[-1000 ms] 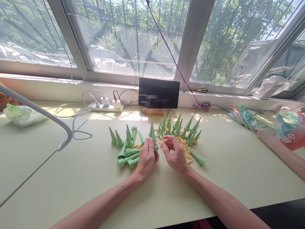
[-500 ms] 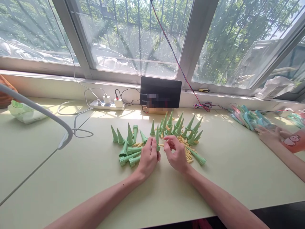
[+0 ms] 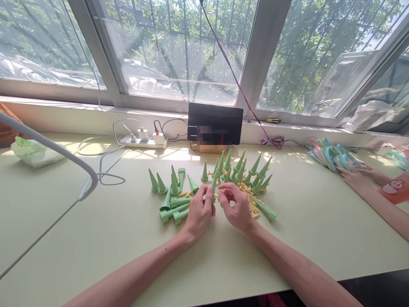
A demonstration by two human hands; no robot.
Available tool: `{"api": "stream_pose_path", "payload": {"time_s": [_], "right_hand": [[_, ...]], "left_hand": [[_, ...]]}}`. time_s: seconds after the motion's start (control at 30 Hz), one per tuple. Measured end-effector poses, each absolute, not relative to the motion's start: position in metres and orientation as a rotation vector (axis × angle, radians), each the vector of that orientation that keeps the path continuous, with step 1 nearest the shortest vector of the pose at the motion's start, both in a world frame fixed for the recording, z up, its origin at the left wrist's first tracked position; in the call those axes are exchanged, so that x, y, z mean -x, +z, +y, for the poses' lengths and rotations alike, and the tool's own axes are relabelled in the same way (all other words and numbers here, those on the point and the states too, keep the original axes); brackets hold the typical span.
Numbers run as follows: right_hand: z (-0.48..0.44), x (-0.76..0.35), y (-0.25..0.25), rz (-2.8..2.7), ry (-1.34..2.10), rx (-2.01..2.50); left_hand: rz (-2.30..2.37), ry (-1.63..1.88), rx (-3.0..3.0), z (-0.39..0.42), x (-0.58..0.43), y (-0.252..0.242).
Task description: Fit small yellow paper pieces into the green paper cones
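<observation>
My left hand (image 3: 200, 209) is closed around the base of a green plastic cone spike (image 3: 214, 183), whose point tilts slightly right. Facing it, my right hand (image 3: 235, 205) pinches a small yellow peg (image 3: 217, 196), its end against the side of the spike's base; the exact contact is partly hidden by fingers. Behind both hands stand several green spikes (image 3: 238, 172), some with yellow pegs sticking out. More green spikes (image 3: 175, 212) lie on their sides by my left hand. A pile of loose yellow pegs (image 3: 253, 209) spreads beyond my right hand, with one spike (image 3: 266, 211) lying beside it.
A dark tablet (image 3: 215, 123) leans at the window wall, near a power strip (image 3: 143, 143) with cables. A grey curved tube (image 3: 92, 170) crosses the left side. At right, another person's hands (image 3: 354, 177) touch plastic-wrapped items (image 3: 332, 155) on the table (image 3: 128, 230).
The spike in my left hand has tipped a little to the right, and the peg and spike base are closer together. The other person's hands have shifted slightly left.
</observation>
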State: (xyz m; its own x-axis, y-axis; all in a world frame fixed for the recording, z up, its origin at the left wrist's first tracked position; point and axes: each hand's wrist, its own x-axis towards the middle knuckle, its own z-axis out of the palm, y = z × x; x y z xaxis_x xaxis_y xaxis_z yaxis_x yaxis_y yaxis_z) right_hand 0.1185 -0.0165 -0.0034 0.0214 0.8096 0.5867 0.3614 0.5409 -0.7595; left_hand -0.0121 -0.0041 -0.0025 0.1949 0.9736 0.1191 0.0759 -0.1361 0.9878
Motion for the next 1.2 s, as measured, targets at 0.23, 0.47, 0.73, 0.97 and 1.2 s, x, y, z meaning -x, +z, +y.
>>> {"api": "stream_pose_path", "payload": {"time_s": [0.23, 0.47, 0.73, 0.97, 1.2], "right_hand": [[-0.016, -0.12, -0.003, -1.613, 0.568, 0.96], [-0.014, -0.121, -0.003, -1.569, 0.703, 1.014], [-0.01, -0.122, -0.007, -1.468, 0.721, 1.047], [-0.007, -0.12, -0.012, -1.481, 0.788, 1.009], [-0.009, -0.118, -0.01, -1.486, 1.009, 0.953]], "left_hand": [[1.062, 1.12, -1.47, -0.004, 0.012, -0.002], [1.049, 1.122, -1.425, -0.004, 0.012, -0.003], [1.025, 1.134, -1.421, -0.006, 0.012, -0.002], [0.914, 1.11, -1.526, -0.007, 0.015, -0.005], [0.812, 0.983, -1.559, -0.009, 0.017, -0.001]]}}
